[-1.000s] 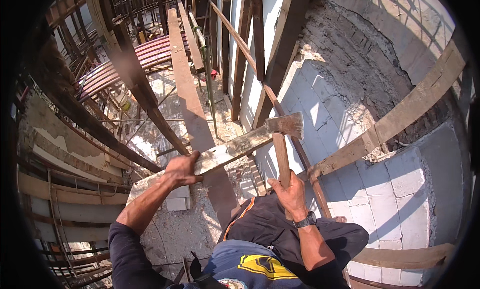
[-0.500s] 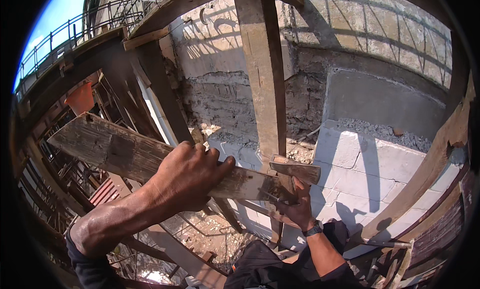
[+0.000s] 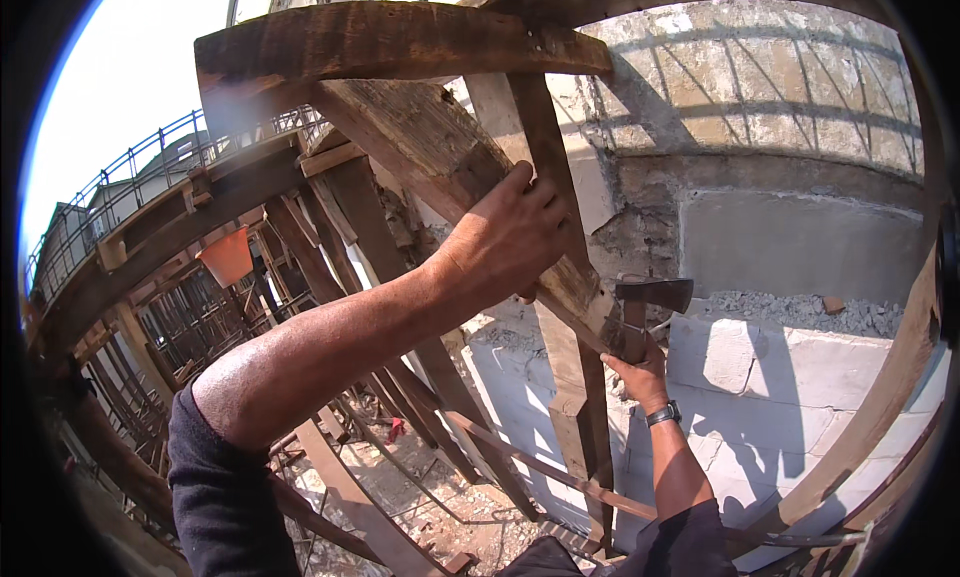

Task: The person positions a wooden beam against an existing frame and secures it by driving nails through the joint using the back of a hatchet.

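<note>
The left hand (image 3: 508, 233) grasps a long, weathered brown wooden plank (image 3: 425, 142) from above near its middle, fingers curled over the edge. The plank slopes from upper left, just below a thick dark-brown crossbeam (image 3: 400, 42), down to the right, its lower end in front of a tall grey-brown timber post (image 3: 572, 377). I cannot tell whether it touches either. The right hand (image 3: 642, 375) is closed around the wooden handle of a dark metal-headed hatchet (image 3: 660, 294), beside the plank's lower end; whether those fingers also bear on the wood is unclear.

To manage this well, the left grip should be firm enough to stop the plank twisting, with its fingers clear of the crossbeam. The blade points right, away from the plank; keeping it so would protect the left hand.

The crossbeam and post crowd the plank above and behind. A thin brown wooden rail (image 3: 520, 457) slants below the arms and could catch an elbow. An orange bucket (image 3: 228, 257) stands out at left; a white block wall (image 3: 815, 362) lies at far right, beneath a smooth grey plaster patch (image 3: 800, 247).
</note>
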A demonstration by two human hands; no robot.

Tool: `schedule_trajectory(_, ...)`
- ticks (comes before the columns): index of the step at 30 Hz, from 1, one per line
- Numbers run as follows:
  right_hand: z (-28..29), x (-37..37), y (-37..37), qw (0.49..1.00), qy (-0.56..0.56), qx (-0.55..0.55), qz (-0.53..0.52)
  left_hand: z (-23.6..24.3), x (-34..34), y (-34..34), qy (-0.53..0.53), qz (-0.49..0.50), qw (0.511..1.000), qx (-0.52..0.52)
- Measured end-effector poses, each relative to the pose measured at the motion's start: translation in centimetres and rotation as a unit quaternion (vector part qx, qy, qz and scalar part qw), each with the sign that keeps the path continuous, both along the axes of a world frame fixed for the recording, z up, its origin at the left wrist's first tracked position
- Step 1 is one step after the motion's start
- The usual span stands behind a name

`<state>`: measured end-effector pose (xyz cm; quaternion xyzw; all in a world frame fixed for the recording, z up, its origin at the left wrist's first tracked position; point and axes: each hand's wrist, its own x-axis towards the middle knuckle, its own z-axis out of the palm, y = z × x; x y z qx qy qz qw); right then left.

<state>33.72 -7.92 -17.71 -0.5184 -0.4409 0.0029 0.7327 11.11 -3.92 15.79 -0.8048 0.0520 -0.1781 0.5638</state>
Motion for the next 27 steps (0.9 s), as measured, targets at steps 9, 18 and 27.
schedule_trajectory(9,0.8,1.8,-0.8,0.996,0.050,0.058,0.055,0.8,0.8,0.0,0.004,0.006,0.999,-0.043)
schedule_trajectory(18,6.9,3.9,3.0,0.989,-0.056,0.112,-0.074,2.9,-0.8,-0.7,-0.052,0.029,0.998,-0.036)
schedule_trajectory(27,8.2,6.4,6.4,0.995,-0.067,0.070,-0.003,4.1,-0.6,0.0,-0.059,0.037,0.998,-0.010)
